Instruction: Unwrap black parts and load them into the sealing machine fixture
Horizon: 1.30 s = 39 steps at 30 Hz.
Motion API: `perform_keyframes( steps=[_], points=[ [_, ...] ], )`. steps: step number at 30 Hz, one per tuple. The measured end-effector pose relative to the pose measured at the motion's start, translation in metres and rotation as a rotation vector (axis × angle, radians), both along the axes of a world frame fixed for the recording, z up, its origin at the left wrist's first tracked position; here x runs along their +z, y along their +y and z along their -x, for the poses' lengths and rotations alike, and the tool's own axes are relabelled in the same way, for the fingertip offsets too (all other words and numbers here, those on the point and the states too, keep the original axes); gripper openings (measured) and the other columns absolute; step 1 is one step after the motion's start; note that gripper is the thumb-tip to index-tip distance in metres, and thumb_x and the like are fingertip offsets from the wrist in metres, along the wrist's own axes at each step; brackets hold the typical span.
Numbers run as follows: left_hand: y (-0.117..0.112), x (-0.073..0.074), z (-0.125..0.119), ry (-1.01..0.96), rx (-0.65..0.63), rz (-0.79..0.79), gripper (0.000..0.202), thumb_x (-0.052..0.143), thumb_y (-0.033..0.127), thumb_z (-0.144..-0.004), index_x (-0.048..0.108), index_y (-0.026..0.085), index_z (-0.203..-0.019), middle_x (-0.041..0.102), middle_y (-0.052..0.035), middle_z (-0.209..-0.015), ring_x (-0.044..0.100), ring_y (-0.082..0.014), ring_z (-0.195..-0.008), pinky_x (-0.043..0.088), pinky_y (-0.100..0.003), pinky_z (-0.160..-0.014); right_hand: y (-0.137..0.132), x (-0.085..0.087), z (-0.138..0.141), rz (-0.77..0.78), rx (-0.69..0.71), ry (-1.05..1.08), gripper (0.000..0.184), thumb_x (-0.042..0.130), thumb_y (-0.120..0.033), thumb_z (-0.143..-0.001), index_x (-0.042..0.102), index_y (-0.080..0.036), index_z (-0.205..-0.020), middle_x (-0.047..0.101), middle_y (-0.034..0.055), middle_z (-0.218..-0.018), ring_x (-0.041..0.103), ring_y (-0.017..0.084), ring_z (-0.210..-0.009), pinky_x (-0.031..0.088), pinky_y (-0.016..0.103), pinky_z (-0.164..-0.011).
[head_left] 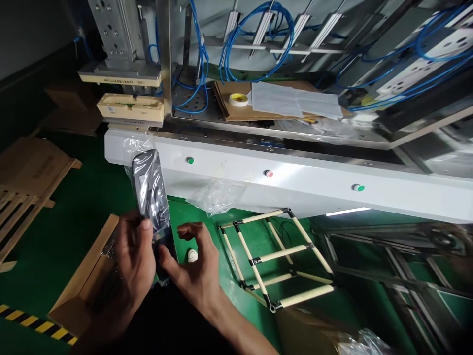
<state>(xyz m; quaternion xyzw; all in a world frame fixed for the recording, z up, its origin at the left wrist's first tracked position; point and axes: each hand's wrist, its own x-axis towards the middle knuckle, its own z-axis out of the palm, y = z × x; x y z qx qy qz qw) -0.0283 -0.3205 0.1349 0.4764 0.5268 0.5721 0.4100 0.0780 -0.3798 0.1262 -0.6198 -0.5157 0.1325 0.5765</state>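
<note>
A long dark plastic part in a clear bag (151,190) stands nearly upright in front of me. My left hand (135,256) grips its lower left side, thumb laid along the front. At its lower right is my right hand (197,261), fingers curled but apart from the thumb, with a gap between them. The right thumb tip meets or nearly meets the bag; I cannot tell which. Loose film at the bag's top reaches the machine's white front panel (229,165). Below my left hand, an open cardboard box (76,301) holds dark contents that are hard to make out.
A cream tube frame (303,296) stands on the green floor to the right. Crumpled clear film (218,195) hangs by the panel. On the machine bed lie cardboard sheets (236,112), a tape roll (238,99) and white sheets (295,98). A wooden pallet (22,217) is left.
</note>
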Motion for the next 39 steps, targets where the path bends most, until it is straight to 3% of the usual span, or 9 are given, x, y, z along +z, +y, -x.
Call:
perform_keyframes(
  steps=[5,8,14,19,23,29,31,35,39],
  points=[
    [-0.007,-0.002,-0.004,0.031,0.0,-0.078,0.036,0.073,0.056,-0.091,0.066,0.022,-0.101,0.071,-0.0024,-0.095,0.066,-0.0146,-0.081,0.052,-0.025,-0.073,0.006,0.006,0.0,-0.071,-0.061,-0.156,0.016,0.074,-0.019,-0.088,0.061,-0.023,-0.097,0.07,-0.0009,-0.083,0.068,0.014,-0.076,0.054,0.029,-0.069],
    [-0.009,-0.005,-0.004,0.087,-0.01,-0.105,0.033,0.071,0.054,-0.093,0.064,0.022,-0.101,0.069,-0.0031,-0.098,0.065,-0.0155,-0.084,0.053,-0.027,-0.075,0.01,0.011,0.0,-0.082,-0.072,-0.128,0.014,0.075,-0.022,-0.088,0.063,-0.022,-0.095,0.072,0.0001,-0.083,0.069,0.014,-0.075,0.055,0.029,-0.069],
    [-0.012,-0.015,-0.005,0.132,-0.062,-0.168,0.029,0.072,0.044,-0.093,0.063,0.021,-0.108,0.068,-0.0064,-0.105,0.067,-0.0202,-0.095,0.055,-0.034,-0.086,0.015,0.016,-0.002,0.016,-0.091,-0.12,0.005,0.072,-0.028,-0.092,0.07,-0.024,-0.09,0.075,0.0027,-0.079,0.071,0.017,-0.071,0.058,0.033,-0.072],
    [-0.008,-0.021,-0.006,0.286,-0.018,-0.314,0.024,0.076,0.037,-0.091,0.064,0.021,-0.105,0.069,-0.0061,-0.101,0.068,-0.0203,-0.095,0.055,-0.035,-0.086,0.016,0.009,-0.002,0.053,-0.076,-0.202,0.012,0.064,-0.021,-0.092,0.073,-0.025,-0.086,0.075,0.0031,-0.074,0.069,0.017,-0.066,0.057,0.032,-0.07],
    [-0.004,-0.02,-0.003,0.305,-0.009,-0.317,0.023,0.078,0.036,-0.089,0.065,0.02,-0.101,0.071,-0.006,-0.096,0.07,-0.0191,-0.088,0.057,-0.032,-0.08,0.021,0.008,-0.01,0.1,-0.106,-0.019,0.008,0.066,-0.02,-0.086,0.071,-0.023,-0.081,0.073,0.002,-0.073,0.067,0.015,-0.064,0.055,0.028,-0.067],
    [0.001,-0.014,0.004,0.049,-0.102,-0.012,0.031,0.076,0.048,-0.089,0.065,0.02,-0.098,0.072,-0.0019,-0.082,0.066,-0.0134,-0.067,0.053,-0.023,-0.061,0.027,0.013,-0.024,0.258,-0.016,0.399,0.015,0.065,-0.03,-0.084,0.067,-0.019,-0.074,0.07,0.0025,-0.072,0.065,0.015,-0.068,0.051,0.025,-0.06],
    [0.004,-0.013,0.004,0.034,-0.055,-0.003,0.033,0.077,0.049,-0.089,0.064,0.02,-0.097,0.07,0.0,-0.078,0.064,-0.012,-0.064,0.052,-0.022,-0.06,0.024,0.009,-0.02,0.254,0.021,0.424,0.018,0.066,-0.036,-0.087,0.068,-0.019,-0.082,0.07,0.0028,-0.075,0.065,0.015,-0.07,0.051,0.025,-0.061],
    [0.009,-0.017,0.002,0.091,0.045,-0.148,0.031,0.077,0.045,-0.089,0.063,0.019,-0.097,0.07,-0.0019,-0.086,0.068,-0.0141,-0.074,0.055,-0.025,-0.067,0.019,-0.006,-0.003,0.23,-0.034,0.284,0.032,0.078,-0.043,-0.082,0.066,-0.02,-0.1,0.068,0.0011,-0.079,0.062,0.015,-0.071,0.05,0.026,-0.063],
    [0.008,-0.031,0.003,0.199,0.057,-0.286,0.028,0.079,0.039,-0.087,0.063,0.02,-0.099,0.069,-0.0039,-0.095,0.07,-0.0171,-0.084,0.057,-0.029,-0.074,0.018,-0.02,0.008,0.273,-0.026,0.193,0.02,0.076,-0.039,-0.083,0.067,-0.021,-0.085,0.07,0.002,-0.076,0.063,0.015,-0.068,0.051,0.028,-0.065]
  ],
)
